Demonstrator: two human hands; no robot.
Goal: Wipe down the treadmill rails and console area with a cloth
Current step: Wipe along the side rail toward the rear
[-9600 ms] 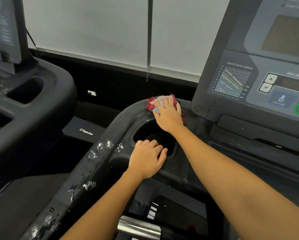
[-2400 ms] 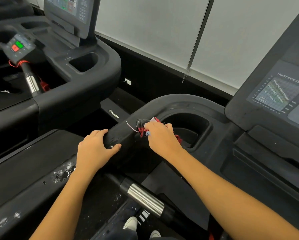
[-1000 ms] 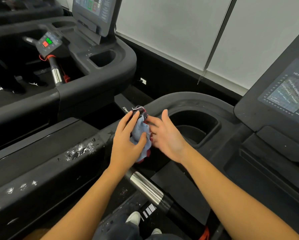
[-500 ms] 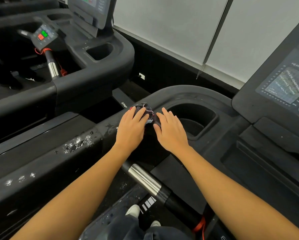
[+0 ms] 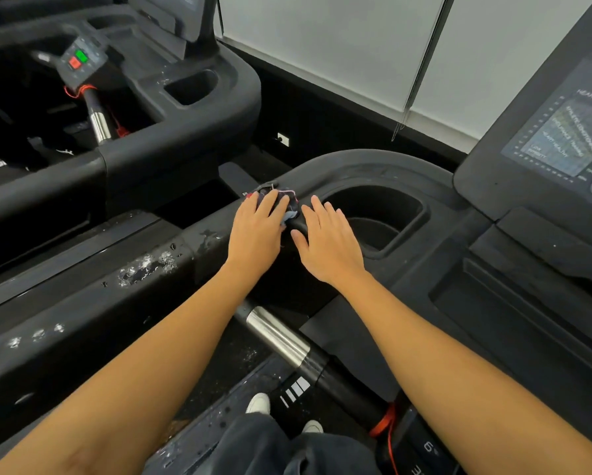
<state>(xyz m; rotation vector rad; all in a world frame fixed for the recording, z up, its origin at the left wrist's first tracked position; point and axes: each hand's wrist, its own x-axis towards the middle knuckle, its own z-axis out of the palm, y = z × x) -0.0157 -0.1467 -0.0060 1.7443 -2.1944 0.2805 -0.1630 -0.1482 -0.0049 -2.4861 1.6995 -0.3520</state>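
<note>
A small crumpled cloth [image 5: 289,200], dark with red and light-blue patches, lies on the black left rail [image 5: 92,303] of the treadmill where it curves into the console tray. My left hand [image 5: 257,231] presses flat on the cloth, its fingers covering most of it. Right beside it, my right hand [image 5: 325,241] rests palm-down on the rail with fingers spread, holding nothing. The rail carries white foamy droplets [image 5: 147,267] to the left of my hands. The console screen [image 5: 562,138] rises at the far right.
A deep cup holder [image 5: 373,214] opens just right of my hands. A chrome-and-black handlebar [image 5: 281,337] runs below my forearms. A second treadmill [image 5: 133,108] with red and green buttons stands to the left. A pull cord [image 5: 414,80] hangs against the white blinds behind.
The cloth passed from my right hand to my left. My left hand now presses it on the rail, and my right hand has let go and lies flat beside it.
</note>
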